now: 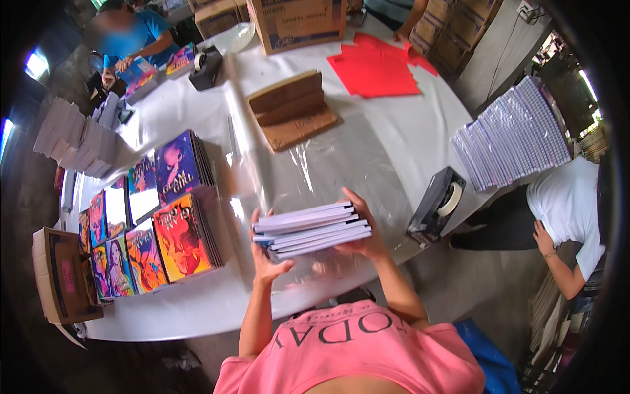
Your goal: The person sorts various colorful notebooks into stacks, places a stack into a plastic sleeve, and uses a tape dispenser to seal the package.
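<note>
Between my two hands is a stack of notebooks (312, 230), its white page edges facing up toward me. My left hand (266, 264) grips the left end, thumb along the near side. On the other end, my right hand (369, 235) presses in with its fingers along the side. Under and beyond the stack, a sheet of clear plastic (354, 157) lies on the white-covered table (151, 318). An angled wooden stand (295, 121) rests at the far part of this plastic.
Colourful notebook piles (187, 243) stand at left beside a cardboard box (59, 276). A tape dispenser (436, 207) and tall notebook stacks (512, 134) are at right. Red sheets (374, 69) and a carton (298, 26) lie farther back. Other people stand at far left and right.
</note>
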The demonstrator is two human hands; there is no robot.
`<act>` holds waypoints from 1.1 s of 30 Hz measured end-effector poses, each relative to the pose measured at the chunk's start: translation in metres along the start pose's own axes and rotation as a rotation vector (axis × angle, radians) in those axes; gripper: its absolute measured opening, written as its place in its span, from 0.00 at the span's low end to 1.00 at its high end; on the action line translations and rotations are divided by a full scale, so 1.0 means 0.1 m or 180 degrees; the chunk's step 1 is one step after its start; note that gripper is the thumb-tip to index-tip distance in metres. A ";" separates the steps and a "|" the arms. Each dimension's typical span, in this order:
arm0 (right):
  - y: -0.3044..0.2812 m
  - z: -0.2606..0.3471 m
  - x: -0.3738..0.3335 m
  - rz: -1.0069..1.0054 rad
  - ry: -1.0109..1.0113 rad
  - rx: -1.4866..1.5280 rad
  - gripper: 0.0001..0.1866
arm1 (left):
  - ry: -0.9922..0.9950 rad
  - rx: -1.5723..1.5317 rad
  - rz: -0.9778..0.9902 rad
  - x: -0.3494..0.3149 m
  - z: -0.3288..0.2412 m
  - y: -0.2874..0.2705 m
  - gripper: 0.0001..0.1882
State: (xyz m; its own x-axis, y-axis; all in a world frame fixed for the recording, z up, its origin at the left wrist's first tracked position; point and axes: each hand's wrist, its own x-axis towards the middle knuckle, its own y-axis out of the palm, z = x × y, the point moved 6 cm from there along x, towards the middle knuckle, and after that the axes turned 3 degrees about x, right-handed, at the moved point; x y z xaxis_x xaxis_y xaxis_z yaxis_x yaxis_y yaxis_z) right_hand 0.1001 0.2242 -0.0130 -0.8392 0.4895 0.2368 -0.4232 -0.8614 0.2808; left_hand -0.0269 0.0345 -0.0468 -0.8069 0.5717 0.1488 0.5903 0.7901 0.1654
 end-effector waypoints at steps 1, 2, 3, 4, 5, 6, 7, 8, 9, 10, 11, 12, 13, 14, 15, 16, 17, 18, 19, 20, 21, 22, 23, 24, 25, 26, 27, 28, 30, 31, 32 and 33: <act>0.01 -0.05 0.02 -0.0091 -0.0063 -0.0175 0.51 | -0.0135 0.0167 0.0020 0.03 0.06 0.08 0.65; 0.06 -0.10 0.08 -0.0117 -0.0116 -0.0332 0.51 | -0.0162 0.0228 -0.0045 0.01 0.08 0.10 0.64; 0.02 -0.11 0.13 -0.0404 0.0031 -0.0321 0.52 | -0.0189 0.0289 -0.0098 0.00 0.10 0.14 0.64; -0.04 -0.19 0.16 -0.0304 0.0043 -0.0259 0.53 | -0.0079 0.0204 -0.0158 0.02 0.06 0.20 0.63; -0.06 -0.15 0.17 -0.0011 0.0010 -0.0534 0.54 | 0.0259 0.0125 -0.0190 0.05 0.05 0.20 0.65; -0.04 -0.10 0.17 0.0282 -0.0026 -0.0805 0.54 | 0.0513 0.0265 -0.0283 0.08 0.01 0.12 0.66; -0.07 -0.08 0.19 0.0231 0.0043 -0.0708 0.54 | 0.0761 0.0384 -0.0331 0.16 -0.11 0.10 0.67; -0.05 -0.04 0.21 0.0213 0.0118 -0.0596 0.55 | 0.1011 0.0519 -0.0413 0.17 -0.25 0.07 0.67; -0.04 -0.04 0.22 0.0193 0.0195 -0.0486 0.55 | 0.0460 0.0444 0.0026 0.17 -0.18 0.17 0.67; -0.01 -0.23 0.16 0.0261 0.0406 -0.0946 0.57 | 0.0300 0.0526 0.0048 0.05 0.07 0.21 0.66; -0.04 -0.32 0.12 0.0051 0.0581 -0.0875 0.57 | 0.0133 0.0528 0.0028 0.05 0.18 0.19 0.65; -0.06 -0.33 0.08 -0.0068 0.0513 -0.0916 0.58 | 0.0265 0.0566 0.0011 0.03 0.22 0.15 0.65; -0.08 -0.35 0.04 -0.0173 0.0466 -0.0962 0.59 | 0.0380 0.0602 -0.0028 0.04 0.16 0.17 0.65; -0.08 -0.31 0.02 -0.0184 0.0177 -0.1119 0.59 | 0.0794 0.0675 -0.0062 0.06 0.06 0.18 0.66; -0.08 -0.28 -0.01 -0.0192 -0.0114 -0.1274 0.59 | 0.1206 0.0750 -0.0098 0.07 -0.05 0.19 0.67; -0.09 -0.23 -0.01 -0.0165 -0.0050 -0.1053 0.60 | 0.1105 0.0682 -0.0105 0.08 -0.09 0.15 0.68; -0.08 -0.09 0.08 -0.0154 -0.0030 -0.0829 0.60 | 0.1047 0.0616 -0.0091 0.14 -0.16 0.08 0.69; -0.07 -0.03 0.13 -0.0145 -0.0010 -0.0605 0.60 | 0.0987 0.0550 -0.0078 0.16 -0.18 0.02 0.70; -0.05 -0.09 0.10 -0.0093 0.0093 -0.0595 0.60 | 0.0345 -0.0020 0.0032 0.09 -0.05 0.03 0.74; -0.03 -0.18 0.05 -0.0043 0.0196 -0.0586 0.60 | 0.0346 0.0050 0.0052 0.06 -0.01 0.04 0.74; -0.02 -0.25 0.02 0.0003 0.0299 -0.0577 0.61 | 0.0345 0.0120 0.0075 0.02 0.05 0.04 0.75; -0.01 -0.24 0.02 0.0028 0.0159 -0.0669 0.60 | 0.0351 0.0198 0.0094 -0.01 0.12 0.03 0.75; -0.03 -0.23 0.02 0.0050 0.0017 -0.0759 0.59 | 0.0357 0.0277 0.0115 -0.04 0.18 0.02 0.75; -0.05 -0.21 0.02 0.0070 -0.0125 -0.0849 0.58 | 0.0362 0.0356 0.0138 -0.07 0.24 0.01 0.76; -0.08 -0.24 0.01 0.0371 -0.0055 -0.1188 0.54 | 0.0341 0.0415 0.0142 -0.06 0.25 0.03 0.76; -0.09 -0.28 0.00 0.0381 -0.0108 -0.1216 0.53 | 0.0322 0.0481 0.0141 -0.04 0.25 0.05 0.75; -0.08 -0.33 -0.01 0.0386 -0.0160 -0.1246 0.52 | 0.0274 0.0543 0.0092 -0.02 0.26 0.06 0.75; -0.07 -0.35 0.01 0.0406 -0.0240 -0.1278 0.51 | 0.0112 0.0486 0.0047 -0.03 0.35 0.05 0.69; -0.10 -0.45 0.01 0.0474 -0.0351 -0.1634 0.50 | 0.0028 0.0874 0.0023 -0.11 0.62 -0.02 0.59; -0.08 -0.47 0.01 0.0520 -0.0394 -0.1799 0.49 | 0.0092 0.1327 0.0025 -0.18 0.85 -0.10 0.53; -0.08 -0.45 0.02 0.0386 -0.0138 -0.1763 0.48 | 0.0107 0.1551 0.0012 -0.16 0.84 -0.07 0.48; -0.07 -0.41 0.03 0.0252 0.0117 -0.1721 0.48 | 0.0105 0.1771 -0.0004 -0.17 0.82 -0.02 0.42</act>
State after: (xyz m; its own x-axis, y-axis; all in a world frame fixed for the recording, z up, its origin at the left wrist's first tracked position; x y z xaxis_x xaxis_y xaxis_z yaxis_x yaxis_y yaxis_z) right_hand 0.0866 0.2265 -0.0524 -0.8829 0.4237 0.2025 -0.4654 -0.8470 -0.2571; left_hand -0.0164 0.0411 -0.1297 -0.8011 0.5705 0.1809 0.4808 0.7935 -0.3730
